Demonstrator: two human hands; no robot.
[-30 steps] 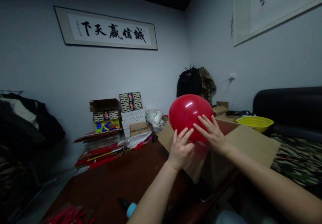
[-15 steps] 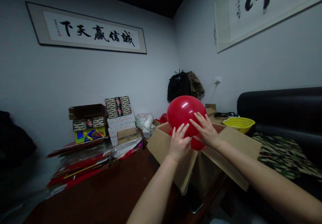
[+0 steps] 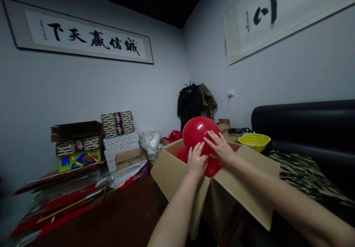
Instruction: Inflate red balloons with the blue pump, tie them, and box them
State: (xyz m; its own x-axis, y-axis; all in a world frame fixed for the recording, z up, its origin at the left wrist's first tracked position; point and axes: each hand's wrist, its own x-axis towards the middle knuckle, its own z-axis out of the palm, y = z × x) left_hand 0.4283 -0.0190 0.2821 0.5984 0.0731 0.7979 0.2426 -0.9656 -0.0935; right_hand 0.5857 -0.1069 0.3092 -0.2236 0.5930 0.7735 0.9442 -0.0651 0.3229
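A round red balloon (image 3: 198, 132) is held over an open cardboard box (image 3: 170, 169), whose flaps are spread outward. My left hand (image 3: 196, 162) is at the balloon's lower front, fingers upward and thumb and forefinger together near its underside. Against the balloon's right side rests my right hand (image 3: 222, 147), its fingers spread on the surface. More red balloons (image 3: 213, 167) lie inside the box, below the hands. What sits between my left thumb and forefinger is too small to make out.
Stacked boxes (image 3: 122, 143) and flattened cardboard (image 3: 63, 202) stand at the left on the dark table (image 3: 124, 210). A yellow basket (image 3: 254, 140) is behind the box at the right, near a black sofa (image 3: 305, 119) and camouflage cloth (image 3: 307, 173).
The view has shifted, so walls and boxes appear further left. The held balloon is lower over the box, and more red shows inside it. Both hands remain on the balloon.
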